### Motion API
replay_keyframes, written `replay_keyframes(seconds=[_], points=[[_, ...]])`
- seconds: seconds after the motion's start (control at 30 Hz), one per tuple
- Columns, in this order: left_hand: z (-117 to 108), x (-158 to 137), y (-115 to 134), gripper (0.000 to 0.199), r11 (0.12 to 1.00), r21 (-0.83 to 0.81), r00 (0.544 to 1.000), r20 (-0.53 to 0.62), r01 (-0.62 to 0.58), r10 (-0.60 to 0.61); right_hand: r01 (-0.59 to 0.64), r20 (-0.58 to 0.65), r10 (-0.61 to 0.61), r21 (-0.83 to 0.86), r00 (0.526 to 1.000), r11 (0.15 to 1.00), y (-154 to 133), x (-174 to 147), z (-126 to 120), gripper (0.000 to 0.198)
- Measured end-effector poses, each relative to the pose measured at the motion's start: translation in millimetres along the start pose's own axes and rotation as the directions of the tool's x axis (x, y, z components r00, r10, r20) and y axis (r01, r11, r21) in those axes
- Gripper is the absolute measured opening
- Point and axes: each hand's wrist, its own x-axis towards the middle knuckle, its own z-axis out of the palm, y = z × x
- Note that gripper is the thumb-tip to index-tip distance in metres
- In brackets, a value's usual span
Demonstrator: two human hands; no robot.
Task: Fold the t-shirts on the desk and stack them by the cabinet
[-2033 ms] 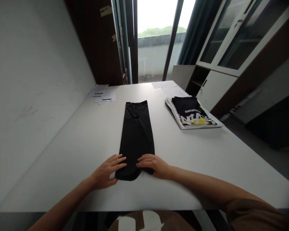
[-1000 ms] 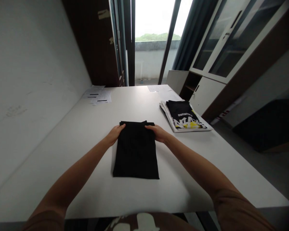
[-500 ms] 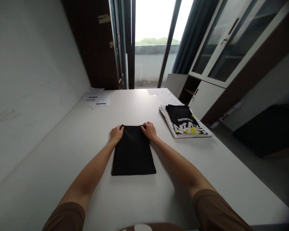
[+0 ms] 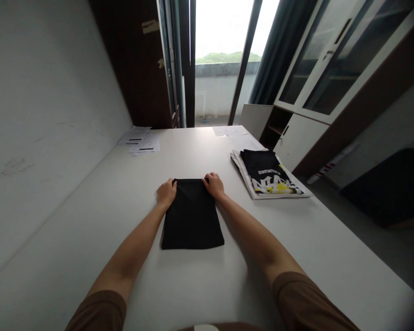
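A black piece of folded cloth (image 4: 193, 216) lies flat on the white table (image 4: 189, 285) in front of me, shaped as a neat rectangle. Its far left corner is pinched in my left hand (image 4: 166, 192), thumb on top. My right hand (image 4: 214, 185) grips the far right corner the same way. The fingers under the cloth's far edge are partly hidden. What kind of garment it is, I cannot tell. To the right lies a stack of folded shirts (image 4: 272, 172), a black printed one with white letters and yellow patches on top of white cloth.
Printed papers (image 4: 145, 141) lie at the table's far left beside the wall (image 4: 48, 115). More sheets (image 4: 229, 131) are at the far right corner. Beyond the table stand a glass door (image 4: 221, 87) and, on the right, a white cabinet (image 4: 305, 138) with one lower door open.
Both hands keep hold of the far corners, and the cloth has barely shifted. The near edge of the cloth looks slightly higher and less straight. The camera view has turned slightly.
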Motion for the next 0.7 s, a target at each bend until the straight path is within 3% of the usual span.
replay_keyframes(seconds=[0.17, 0.33, 0.4, 0.47, 0.57, 0.63, 0.7], points=[[-2, 4, -2, 0.04, 1.0, 0.022, 0.999, -0.047, -0.001, 0.002, 0.065, -0.064, -0.063, 0.023, 0.996, 0.998, -2, 2, 0, 0.023], [-7, 3, 4, 0.034, 0.998, 0.048, 0.996, -0.081, -0.042, 0.046, -0.008, 0.029, 0.008, -0.016, 1.0, 1.0, 4, 8, 6, 0.019], [-9, -6, 11, 0.039, 0.99, 0.062, 0.985, -0.116, -0.125, 0.131, -0.01, 0.029, 0.011, -0.022, 1.0, 1.0, 8, 10, 8, 0.019], [-8, -23, 18, 0.039, 0.953, 0.068, 0.947, -0.114, -0.294, 0.301, -0.005, 0.014, 0.006, -0.028, 1.0, 1.0, 10, 10, 10, 0.019], [-1, -53, 27, 0.042, 0.821, 0.051, 0.821, -0.012, -0.569, 0.57, -0.008, 0.006, 0.008, -0.048, 1.0, 0.999, 11, 10, 12, 0.019], [6, -71, 27, 0.049, 0.759, 0.033, 0.759, 0.076, -0.65, 0.647, -0.021, 0.008, 0.021, -0.069, 1.0, 0.997, 10, 11, 13, 0.019], [12, -83, 24, 0.056, 0.749, 0.021, 0.744, 0.132, -0.662, 0.655, -0.032, 0.008, 0.032, -0.089, 0.999, 0.996, 9, 11, 13, 0.02]])
